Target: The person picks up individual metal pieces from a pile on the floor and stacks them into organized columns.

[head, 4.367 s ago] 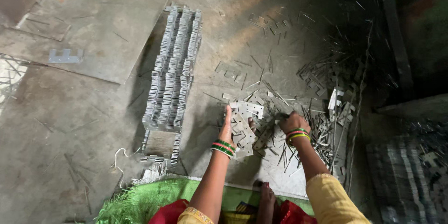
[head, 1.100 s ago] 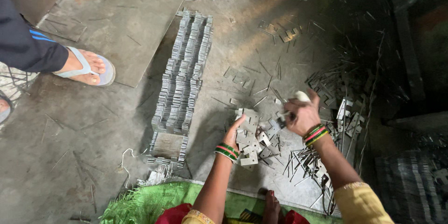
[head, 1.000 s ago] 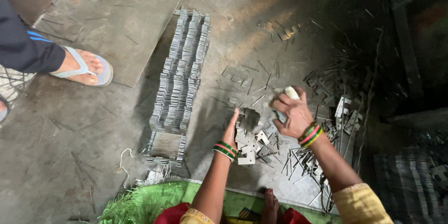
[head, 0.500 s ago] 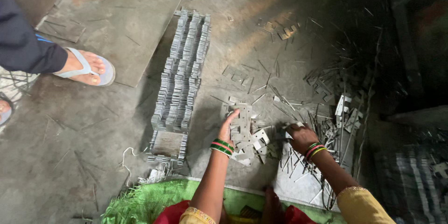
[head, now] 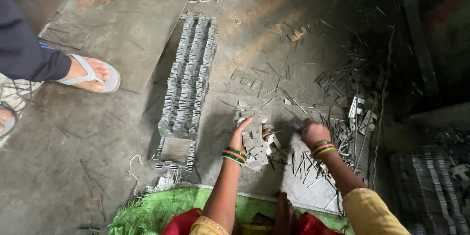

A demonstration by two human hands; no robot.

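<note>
The concrete floor (head: 73,166) fills most of the view, grey and littered with thin metal offcuts. On it lies a flat metal sheet (head: 122,29), and just right of that a long row of stacked stamped plates (head: 188,83) runs away from the person. A green mat (head: 161,205) lies at the near edge. At the left stands another person's foot in a sandal (head: 90,73).

The small pile of flat metal pieces (head: 257,144) sits directly in front of the person, between the two hands. The left hand (head: 243,134) rests on the pile's left side, fingers stretched flat against the pieces, steadying rather than gripping. The right hand (head: 313,133) is low on the floor just right of the pile, among the scattered strips (head: 303,164); its fingers are curled, but what they close on cannot be told.

A second ago the right hand was lifted above the floor holding a pale piece; now it is down at the scrap. The left hand has kept its place on the pile.
</note>
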